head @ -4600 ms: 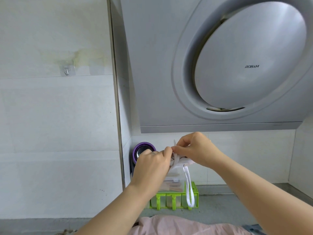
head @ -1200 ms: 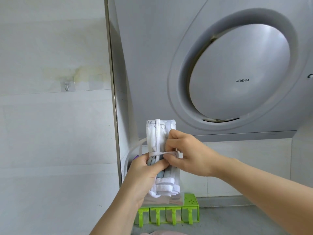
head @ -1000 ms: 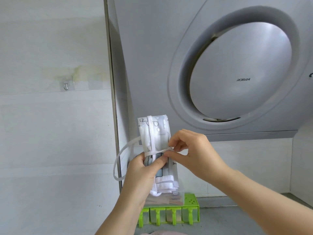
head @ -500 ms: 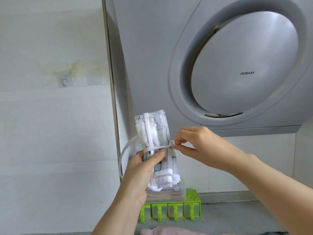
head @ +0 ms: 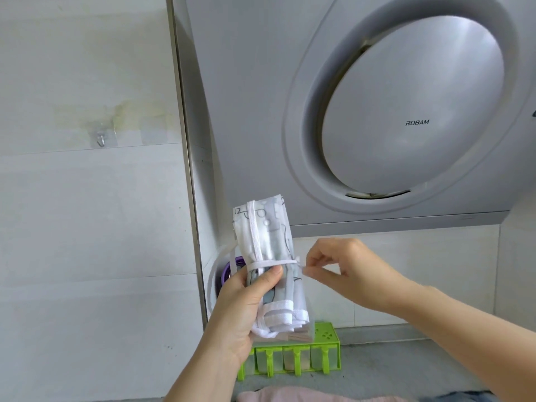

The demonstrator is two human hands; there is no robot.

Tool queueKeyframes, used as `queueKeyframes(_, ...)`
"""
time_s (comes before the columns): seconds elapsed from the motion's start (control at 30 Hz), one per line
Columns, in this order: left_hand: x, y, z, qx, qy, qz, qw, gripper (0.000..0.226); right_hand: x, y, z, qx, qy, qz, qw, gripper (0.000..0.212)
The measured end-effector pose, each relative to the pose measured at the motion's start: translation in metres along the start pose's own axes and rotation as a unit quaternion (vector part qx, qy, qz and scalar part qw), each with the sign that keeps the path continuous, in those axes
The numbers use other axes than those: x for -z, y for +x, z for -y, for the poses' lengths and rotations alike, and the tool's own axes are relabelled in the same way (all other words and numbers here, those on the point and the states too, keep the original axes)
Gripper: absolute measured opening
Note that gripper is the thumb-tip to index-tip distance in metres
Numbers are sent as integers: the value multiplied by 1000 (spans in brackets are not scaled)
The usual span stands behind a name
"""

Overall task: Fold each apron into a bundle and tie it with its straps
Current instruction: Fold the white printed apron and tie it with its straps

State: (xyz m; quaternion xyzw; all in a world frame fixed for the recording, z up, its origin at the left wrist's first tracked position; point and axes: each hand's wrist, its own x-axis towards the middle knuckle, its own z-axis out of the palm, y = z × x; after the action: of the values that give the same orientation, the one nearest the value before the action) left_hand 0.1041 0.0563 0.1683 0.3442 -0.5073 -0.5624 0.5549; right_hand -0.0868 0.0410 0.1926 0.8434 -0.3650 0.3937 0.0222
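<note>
Upright, white rolled apron (head: 269, 242) gripped by left hand (head: 240, 309); right hand (head: 348, 271) pinches its cinched strap (head: 272, 263).

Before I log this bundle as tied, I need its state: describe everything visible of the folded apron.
The folded apron is a thin white cloth bundle with faint grey print and white hems, held upright in the air. A white strap runs up its front and wraps round its middle; a slack loop hangs at its left. The left hand grips its lower half, thumb under the wrap. The right hand pinches the strap end at its right edge.
</note>
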Motion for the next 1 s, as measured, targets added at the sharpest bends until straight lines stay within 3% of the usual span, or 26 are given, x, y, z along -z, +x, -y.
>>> queueKeyframes(0.03, -1, 1, 2, -19, 41, -13, 999, 28, 1, 0, 3, -75, 124, 7, 989, 12)
queueKeyframes(0.1, -7, 3, 5, -70, 130, -34, 988, 20, 0, -1, 2, -196, 332, 23, 922, 36)
queueKeyframes(0.13, -11, 3, 8, -93, 157, -33, 983, 20, -3, -1, 3, -227, 397, 31, 889, 47)
queueKeyframes(0.2, -22, 1, 13, -130, 185, -25, 974, 23, -10, -2, 7, -241, 459, 38, 854, 52)
queueKeyframes(0.33, -31, 1, 22, -130, 185, 7, 974, 43, -16, -8, 10, -220, 515, 5, 828, 38)
queueKeyframes(0.4, -31, 3, 23, -90, 121, 58, 987, 65, -10, -14, 8, -208, 508, -16, 836, 31)
queueKeyframes(0.47, -34, 5, 18, -36, -2, 50, 998, 78, 0, -23, 4, -220, 507, -29, 833, 28)
queueKeyframes(0.57, -46, 9, 4, 22, -185, 29, 982, 44, 18, -38, -2, -245, 531, -13, 811, 28)
queueKeyframes(0.7, -70, 15, -8, 11, -316, -39, 948, 27, 36, -55, -6, -273, 542, -19, 795, 22)
queueKeyframes(0.87, -95, 5, 3, -11, -373, -123, 919, 38, 45, -66, -4, -280, 571, -96, 766, 27)
queueKeyframes(1.0, -110, -17, 24, -20, -381, -161, 910, 38, 33, -74, 0, -302, 623, -167, 702, 29)
